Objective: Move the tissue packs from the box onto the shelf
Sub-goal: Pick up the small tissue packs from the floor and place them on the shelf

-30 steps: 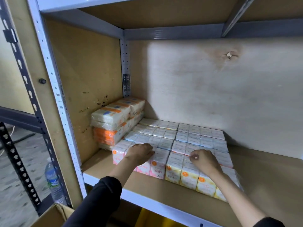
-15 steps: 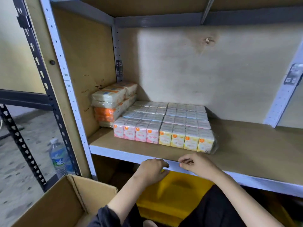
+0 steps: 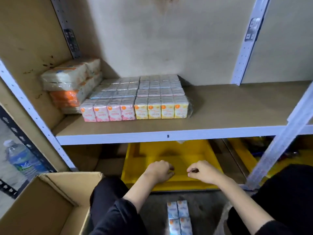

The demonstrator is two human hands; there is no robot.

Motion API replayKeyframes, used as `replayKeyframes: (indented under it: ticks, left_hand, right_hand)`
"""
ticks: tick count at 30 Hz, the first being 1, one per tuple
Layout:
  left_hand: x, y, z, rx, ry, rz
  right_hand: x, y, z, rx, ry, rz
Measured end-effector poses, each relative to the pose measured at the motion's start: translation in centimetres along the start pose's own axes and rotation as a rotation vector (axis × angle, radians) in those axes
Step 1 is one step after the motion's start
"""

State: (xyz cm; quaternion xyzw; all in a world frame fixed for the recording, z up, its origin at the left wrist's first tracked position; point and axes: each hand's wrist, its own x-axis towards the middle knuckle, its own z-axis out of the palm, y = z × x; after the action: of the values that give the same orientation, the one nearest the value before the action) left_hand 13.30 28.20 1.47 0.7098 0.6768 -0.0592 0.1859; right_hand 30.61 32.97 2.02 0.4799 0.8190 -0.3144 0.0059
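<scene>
A wrapped block of small tissue packs (image 3: 135, 99), pink ones in front left and yellow ones in front right, lies flat on the wooden shelf (image 3: 228, 114). Beside it on the left, larger orange-and-white tissue bundles (image 3: 71, 83) are stacked against the side panel. A blue tissue pack bundle (image 3: 179, 217) lies on the floor between my knees. The cardboard box (image 3: 50, 200) stands open at lower left; its inside is mostly out of view. My left hand (image 3: 159, 171) and my right hand (image 3: 204, 172) hover below the shelf edge, fingers curled, holding nothing.
A yellow plastic tray (image 3: 169, 155) sits under the shelf behind my hands. White slotted uprights (image 3: 245, 41) frame the shelf bay. A water bottle (image 3: 22, 160) stands on the floor at left. The right half of the shelf board is bare wood.
Both hands left the tissue block on the shelf and dropped down below the shelf edge, toward my lap. The view tilted downward, bringing the box and the blue bundle on the floor into sight.
</scene>
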Motion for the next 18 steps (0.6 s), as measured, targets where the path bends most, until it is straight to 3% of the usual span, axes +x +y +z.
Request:
replayKeyframes:
  ticks: [11,18]
  left_hand:
    - [4.4,1.6,10.7,-0.318,-0.271,-0.136]
    - [8.2,-1.1,18.1,-0.535,-0.32,-0.271]
  right_hand:
    - [0.5,8.0,6.9,0.221,-0.161,0.202]
    - [4.4,13.7,14.1,0.4,-0.227,0.439]
